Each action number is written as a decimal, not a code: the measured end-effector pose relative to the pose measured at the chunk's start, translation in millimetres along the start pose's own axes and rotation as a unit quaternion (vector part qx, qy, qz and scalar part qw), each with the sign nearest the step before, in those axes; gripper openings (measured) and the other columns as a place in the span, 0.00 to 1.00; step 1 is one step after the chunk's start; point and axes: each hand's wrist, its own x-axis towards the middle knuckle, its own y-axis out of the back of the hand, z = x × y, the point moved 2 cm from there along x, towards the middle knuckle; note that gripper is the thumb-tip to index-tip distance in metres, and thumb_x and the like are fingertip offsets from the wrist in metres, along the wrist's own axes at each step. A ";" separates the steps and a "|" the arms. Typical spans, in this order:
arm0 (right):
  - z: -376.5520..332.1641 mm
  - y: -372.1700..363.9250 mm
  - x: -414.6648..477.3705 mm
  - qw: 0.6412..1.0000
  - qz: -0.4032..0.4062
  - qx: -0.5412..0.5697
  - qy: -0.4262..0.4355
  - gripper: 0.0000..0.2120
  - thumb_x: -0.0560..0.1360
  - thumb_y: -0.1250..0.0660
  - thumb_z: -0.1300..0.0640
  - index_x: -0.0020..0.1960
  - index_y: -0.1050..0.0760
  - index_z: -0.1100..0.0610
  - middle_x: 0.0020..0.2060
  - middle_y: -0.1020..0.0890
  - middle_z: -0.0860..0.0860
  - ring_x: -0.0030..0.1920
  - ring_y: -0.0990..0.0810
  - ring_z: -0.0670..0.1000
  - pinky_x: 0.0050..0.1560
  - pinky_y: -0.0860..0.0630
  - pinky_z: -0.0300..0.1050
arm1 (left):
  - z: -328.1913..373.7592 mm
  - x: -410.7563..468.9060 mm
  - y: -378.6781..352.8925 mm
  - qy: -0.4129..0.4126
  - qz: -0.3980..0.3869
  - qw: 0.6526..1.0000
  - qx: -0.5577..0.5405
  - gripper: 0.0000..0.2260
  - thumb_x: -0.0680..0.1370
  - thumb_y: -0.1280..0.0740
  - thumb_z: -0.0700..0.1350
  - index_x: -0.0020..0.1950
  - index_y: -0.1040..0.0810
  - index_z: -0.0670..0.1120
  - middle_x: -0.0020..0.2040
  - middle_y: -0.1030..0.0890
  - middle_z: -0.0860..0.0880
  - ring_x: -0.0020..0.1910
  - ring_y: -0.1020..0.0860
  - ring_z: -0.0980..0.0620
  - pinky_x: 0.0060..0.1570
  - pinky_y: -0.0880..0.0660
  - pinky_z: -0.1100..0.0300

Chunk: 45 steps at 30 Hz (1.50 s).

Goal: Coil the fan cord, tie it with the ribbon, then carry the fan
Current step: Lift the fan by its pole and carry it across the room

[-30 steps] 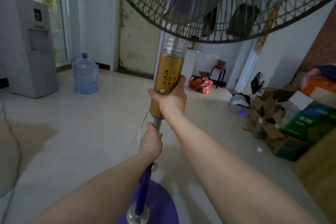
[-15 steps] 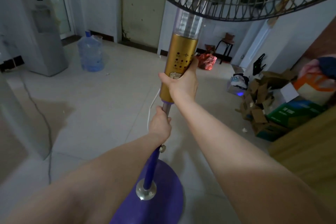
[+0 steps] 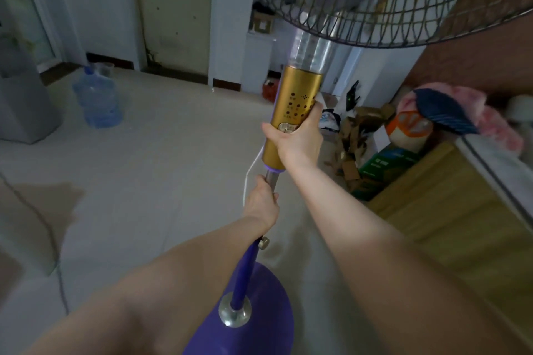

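A standing fan fills the middle of the view: a dark wire cage [image 3: 375, 0] at the top, a gold control column [image 3: 297, 101], a purple pole [image 3: 245, 271] and a round purple base [image 3: 245, 323]. My right hand [image 3: 297, 138] is wrapped around the lower gold column. My left hand [image 3: 262, 202] grips the metal pole just below it. A thin white cord [image 3: 249, 173] loops down behind the pole beside my left hand. No ribbon is visible.
A blue water jug [image 3: 98, 101] stands at the left near a grey water dispenser [image 3: 20, 101]. Cardboard boxes [image 3: 363, 135] lie at the right, beside a wooden cabinet [image 3: 450, 210] with pink cloth [image 3: 461, 112] on it. A dark cable [image 3: 54, 253] runs across the floor at left.
The view has swung rightward and the fan has come nearer the wooden cabinet; the dispenser and jug have slid left. Both hands keep the same grips on the fan.
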 end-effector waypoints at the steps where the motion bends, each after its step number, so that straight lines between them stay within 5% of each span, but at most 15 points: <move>1: -2.9 12.0 1.5 1.000 0.009 -0.004 -0.005 0.41 0.65 0.22 0.51 0.70 0.41 0.52 0.46 0.26 0.44 0.46 0.26 0.48 0.51 0.30 0.42 | 10.3 -3.4 -3.1 -0.007 -0.009 1.000 0.000 0.07 0.79 0.41 0.41 0.49 0.40 0.46 0.42 0.26 0.44 0.39 0.26 0.46 0.37 0.32 0.53; 7: -12.1 68.4 -3.0 0.998 0.054 -0.031 -0.019 0.39 0.65 0.21 0.51 0.68 0.39 0.53 0.48 0.28 0.44 0.48 0.29 0.47 0.50 0.34 0.42 | 48.3 -26.1 -24.7 -0.029 -0.052 0.998 0.005 0.07 0.79 0.41 0.41 0.49 0.41 0.46 0.42 0.26 0.45 0.44 0.22 0.40 0.40 0.29 0.52; 15: -14.3 108.7 -32.3 0.990 0.117 -0.069 -0.028 0.40 0.63 0.21 0.49 0.68 0.39 0.53 0.45 0.28 0.42 0.46 0.26 0.47 0.49 0.30 0.43 | 59.4 -56.3 -43.6 -0.055 -0.085 0.995 -0.007 0.06 0.78 0.41 0.40 0.53 0.36 0.45 0.34 0.30 0.52 0.31 0.30 0.54 0.28 0.37 0.60; 20: -11.0 130.8 -57.0 0.984 0.157 -0.078 -0.045 0.43 0.63 0.21 0.48 0.70 0.41 0.52 0.53 0.23 0.48 0.48 0.25 0.48 0.50 0.31 0.41 | 63.4 -79.7 -52.4 -0.060 -0.128 0.990 -0.021 0.06 0.76 0.40 0.38 0.52 0.35 0.43 0.38 0.28 0.49 0.35 0.29 0.51 0.36 0.29 0.53; 23: -11.6 146.8 -74.0 0.977 0.185 -0.088 -0.059 0.43 0.63 0.21 0.49 0.70 0.40 0.53 0.48 0.23 0.45 0.46 0.22 0.48 0.51 0.26 0.43 | 68.5 -95.3 -56.4 -0.090 -0.156 0.983 -0.024 0.11 0.77 0.40 0.38 0.58 0.33 0.41 0.43 0.25 0.45 0.39 0.24 0.47 0.38 0.24 0.54; 26: -8.8 166.6 -90.8 0.968 0.218 -0.089 -0.084 0.42 0.62 0.20 0.49 0.68 0.39 0.55 0.46 0.21 0.46 0.46 0.19 0.50 0.53 0.22 0.49 | 75.0 -116.0 -63.3 -0.111 -0.204 0.973 0.002 0.10 0.77 0.39 0.39 0.57 0.33 0.39 0.51 0.22 0.38 0.50 0.22 0.37 0.49 0.23 0.42; 30: -2.6 193.7 -114.7 0.955 0.253 -0.108 -0.108 0.41 0.62 0.20 0.48 0.67 0.39 0.53 0.43 0.24 0.41 0.44 0.21 0.48 0.52 0.24 0.47 | 81.7 -146.4 -74.0 -0.137 -0.235 0.962 -0.014 0.10 0.76 0.39 0.37 0.56 0.31 0.39 0.50 0.22 0.35 0.50 0.22 0.34 0.50 0.24 0.39; 38: 9.7 274.6 -178.1 0.923 0.335 -0.128 -0.142 0.38 0.63 0.21 0.48 0.64 0.40 0.49 0.47 0.21 0.46 0.45 0.19 0.48 0.47 0.25 0.42 | 104.5 -225.3 -116.5 -0.169 -0.330 0.929 -0.005 0.10 0.80 0.41 0.40 0.61 0.32 0.42 0.41 0.26 0.48 0.37 0.27 0.52 0.36 0.29 0.64; 41: 18.6 314.6 -208.7 0.907 0.366 -0.141 -0.154 0.39 0.62 0.21 0.47 0.65 0.40 0.50 0.42 0.24 0.40 0.38 0.25 0.36 0.39 0.31 0.35 | 112.8 -268.9 -137.3 -0.188 -0.368 0.910 0.001 0.14 0.79 0.40 0.41 0.64 0.33 0.40 0.49 0.22 0.42 0.44 0.22 0.45 0.42 0.27 0.56; 45: 30.0 366.5 -253.0 0.889 0.400 -0.154 -0.162 0.39 0.62 0.21 0.48 0.65 0.38 0.51 0.38 0.25 0.38 0.36 0.26 0.34 0.34 0.34 0.31 | 125.6 -327.8 -162.8 -0.166 -0.405 0.899 -0.023 0.13 0.80 0.43 0.40 0.63 0.30 0.39 0.56 0.22 0.38 0.49 0.22 0.43 0.43 0.27 0.54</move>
